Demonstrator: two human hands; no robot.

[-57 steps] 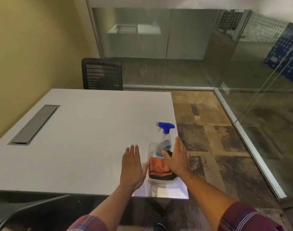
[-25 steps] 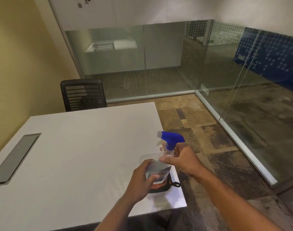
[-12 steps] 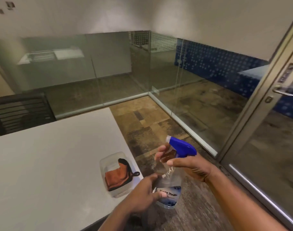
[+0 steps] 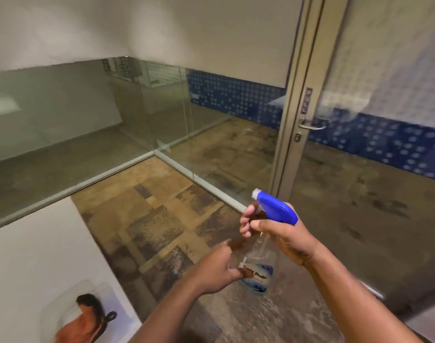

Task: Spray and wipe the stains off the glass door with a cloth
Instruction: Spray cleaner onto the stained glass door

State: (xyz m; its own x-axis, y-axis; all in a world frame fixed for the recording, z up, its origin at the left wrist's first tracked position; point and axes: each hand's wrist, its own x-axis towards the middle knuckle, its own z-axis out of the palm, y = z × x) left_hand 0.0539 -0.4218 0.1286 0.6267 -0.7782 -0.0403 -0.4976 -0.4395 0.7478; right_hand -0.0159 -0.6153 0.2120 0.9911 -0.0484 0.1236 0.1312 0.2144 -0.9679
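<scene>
At the near right corner of the white table [image 4: 33,258], a clear plastic tray [image 4: 63,305] is seen, blurred and cut off by the lower edge of the view. An orange cloth [image 4: 80,328] with a dark trim and a small dark loop is held in it; only its upper part is shown.

Past the table's right edge, over the patterned floor [image 4: 162,219], the left hand [image 4: 216,273] is held against the lower body of the spray bottle [image 4: 258,271], with the fingers loosely curled at its label; whether a firm grip is kept there cannot be told because of blur. The bottle is clear, with a printed label that cannot be read, and no liquid level can be made out.

The neck of the bottle is clasped by the right hand [image 4: 285,233], with the fingers wrapped below the blue trigger head [image 4: 275,209], whose white nozzle is pointed up and to the left.

Further right, the glass door [image 4: 374,184] is framed in pale metal, with a lever handle [image 4: 313,125] and a keyhole below it. Any stains on the pane cannot be made out; its right part is cut off by the view's edge.
</scene>
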